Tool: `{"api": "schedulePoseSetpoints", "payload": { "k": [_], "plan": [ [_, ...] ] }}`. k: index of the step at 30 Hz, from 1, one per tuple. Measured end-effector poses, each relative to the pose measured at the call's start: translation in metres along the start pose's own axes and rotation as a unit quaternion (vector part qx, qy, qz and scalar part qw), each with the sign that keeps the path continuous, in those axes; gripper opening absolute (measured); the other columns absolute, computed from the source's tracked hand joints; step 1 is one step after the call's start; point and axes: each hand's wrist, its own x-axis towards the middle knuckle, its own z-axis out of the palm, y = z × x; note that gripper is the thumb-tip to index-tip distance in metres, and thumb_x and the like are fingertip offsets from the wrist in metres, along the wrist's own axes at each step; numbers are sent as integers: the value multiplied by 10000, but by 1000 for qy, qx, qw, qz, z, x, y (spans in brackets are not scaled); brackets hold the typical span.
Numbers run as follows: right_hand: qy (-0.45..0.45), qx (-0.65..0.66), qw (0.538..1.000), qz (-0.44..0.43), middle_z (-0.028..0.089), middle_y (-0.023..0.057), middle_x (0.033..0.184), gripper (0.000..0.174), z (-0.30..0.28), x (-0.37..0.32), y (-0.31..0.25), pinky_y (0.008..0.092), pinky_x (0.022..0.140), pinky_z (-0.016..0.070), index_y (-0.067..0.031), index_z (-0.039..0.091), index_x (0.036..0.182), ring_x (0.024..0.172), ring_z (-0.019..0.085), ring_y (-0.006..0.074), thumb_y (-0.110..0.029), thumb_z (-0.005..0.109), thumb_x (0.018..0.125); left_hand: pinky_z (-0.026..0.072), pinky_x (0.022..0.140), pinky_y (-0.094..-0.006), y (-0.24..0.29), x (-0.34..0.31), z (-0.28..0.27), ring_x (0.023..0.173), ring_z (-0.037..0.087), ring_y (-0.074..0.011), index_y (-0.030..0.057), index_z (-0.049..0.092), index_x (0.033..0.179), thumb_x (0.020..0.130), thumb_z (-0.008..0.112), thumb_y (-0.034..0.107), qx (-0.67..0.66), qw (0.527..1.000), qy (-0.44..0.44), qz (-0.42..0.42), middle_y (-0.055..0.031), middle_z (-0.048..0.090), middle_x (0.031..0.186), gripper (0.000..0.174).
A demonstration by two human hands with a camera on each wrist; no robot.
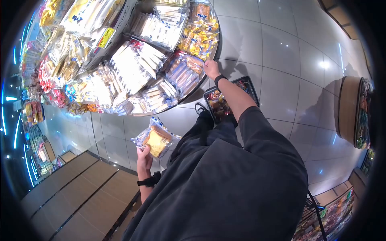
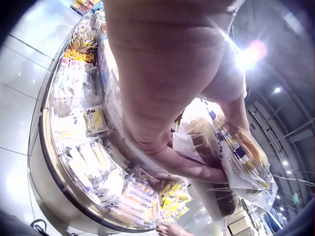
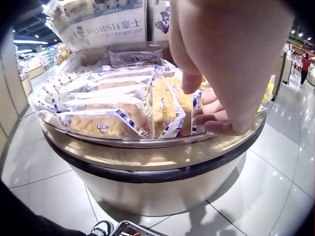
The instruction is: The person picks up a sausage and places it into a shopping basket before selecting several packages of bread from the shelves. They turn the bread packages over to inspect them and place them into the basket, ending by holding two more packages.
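My left hand (image 1: 145, 161) grips a clear wrapped pack of yellow bread (image 1: 157, 141), thumb across its front, away from the display; the left wrist view shows this pack (image 2: 243, 155) close up. At the round display's rim, my right hand (image 1: 210, 69) is beside a row of wrapped loaves. Seen from the right wrist, the right hand (image 3: 216, 93) has its thumb and fingers loosely bent against the right side of an upright wrapped loaf (image 3: 165, 105). Whether they touch it firmly is not clear. More wrapped loaves (image 3: 98, 125) lie to the left.
A black basket (image 1: 250, 86) with colourful packs stands on the floor by the feet. Yellow packs (image 1: 200, 38) fill the neighbouring section. Wooden counters (image 1: 76, 193) are at lower left, a rounded stand (image 1: 346, 108) at right. A person (image 3: 305, 66) is far off.
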Motion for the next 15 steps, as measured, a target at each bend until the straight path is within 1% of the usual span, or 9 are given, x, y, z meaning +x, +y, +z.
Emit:
{"api": "schedulePoseSetpoints", "payload": {
  "k": [1,3,5,7,8,9,11,13,15],
  "plan": [
    [-3,0,1000,0,718,179,841,210,2,1,1,424,791,555,-16,694,879,830,705,350,-188,766,784,439,1086,-434,0,0,0,1285,534,-283,8,307,1461,867,772,200,-1,1000,2,2,-148,495,1422,778],
    [24,-59,998,-15,712,180,840,133,6,4,0,424,779,556,-35,702,774,831,698,351,-154,760,761,432,1088,-426,0,1,2,1279,534,-280,0,319,1449,849,786,184,-9,1000,19,-3,-151,504,1407,782],
    [23,-100,994,-27,704,168,815,114,11,10,2,411,746,558,-45,687,787,794,696,335,-139,747,763,424,1090,-417,0,3,2,1273,534,-276,-8,331,1437,830,800,168,-15,999,34,-8,-154,514,1391,787],
    [38,19,998,-38,687,140,782,124,18,7,11,389,711,551,-52,653,783,746,686,304,-127,749,763,428,1085,-411,-2,2,1,1264,539,-267,-7,344,1431,845,784,161,-17,999,39,-4,-149,521,1384,752],
    [40,91,995,-18,668,101,747,141,19,4,6,356,682,536,-48,623,788,713,674,236,-103,752,780,428,1085,-411,-2,3,2,1264,539,-267,-7,344,1431,845,784,161,-17,999,40,-7,-149,521,1384,752],
    [39,89,995,-16,668,101,747,141,16,4,-3,356,682,536,-48,623,788,713,674,236,-103,752,780,428,1085,-408,-1,4,3,1263,540,-266,-7,349,1429,850,778,162,-12,999,39,-7,-149,524,1381,740],
    [35,165,986,4,664,140,765,167,10,5,-19,377,710,526,-27,605,785,765,668,296,-104,753,773,428,1084,-405,-1,4,3,1262,541,-265,-7,353,1426,855,773,163,-9,999,39,-10,-148,527,1377,728],
    [47,165,985,-27,678,124,785,173,15,18,-16,356,680,542,-17,608,809,730,698,261,-101,757,780,427,1085,-402,0,7,3,1259,545,-262,-6,355,1426,868,755,160,-8,999,39,-13,-149,531,1374,706],
    [-13,275,959,60,664,80,770,122,-1,25,-36,298,572,543,17,618,844,709,698,165,-26,732,833,430,1083,-402,1,9,7,1255,549,-262,-6,358,1426,878,743,156,-10,999,40,-14,-149,534,1370,690]
  ]
}}
